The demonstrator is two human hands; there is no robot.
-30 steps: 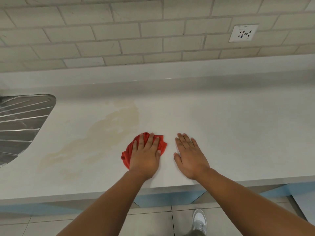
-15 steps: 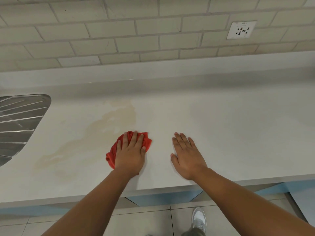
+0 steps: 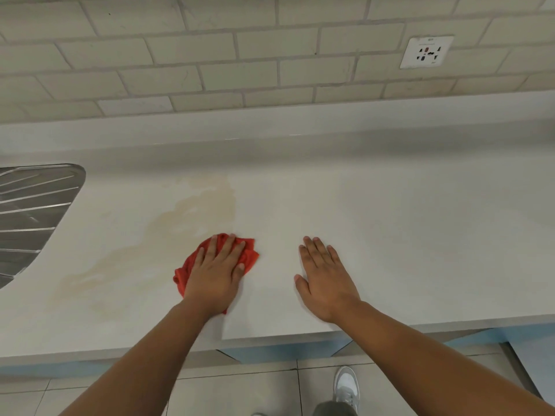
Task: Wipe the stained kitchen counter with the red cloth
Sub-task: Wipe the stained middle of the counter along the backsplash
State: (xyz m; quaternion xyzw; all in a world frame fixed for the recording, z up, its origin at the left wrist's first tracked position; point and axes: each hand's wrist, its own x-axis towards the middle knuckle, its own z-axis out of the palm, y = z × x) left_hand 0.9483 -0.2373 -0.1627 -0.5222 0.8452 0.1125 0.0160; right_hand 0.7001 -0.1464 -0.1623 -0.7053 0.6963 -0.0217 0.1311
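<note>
The red cloth (image 3: 250,257) lies bunched on the pale kitchen counter (image 3: 405,235), near the front edge. My left hand (image 3: 213,276) presses flat on top of it with fingers spread and covers most of it. A yellow-brown stain (image 3: 192,214) runs diagonally from the counter's middle down to the left, and the cloth sits at its right lower edge. My right hand (image 3: 326,279) rests palm down on the bare counter to the right of the cloth, holding nothing.
A ribbed steel sink drainboard (image 3: 33,211) is set into the counter at the far left. A tiled wall with a white socket (image 3: 426,52) rises behind. Below the counter edge are floor tiles and a white shoe (image 3: 346,385).
My left hand has slid the red cloth leftwards along the counter, up to the stain's edge. My right hand has stayed almost where it was.
</note>
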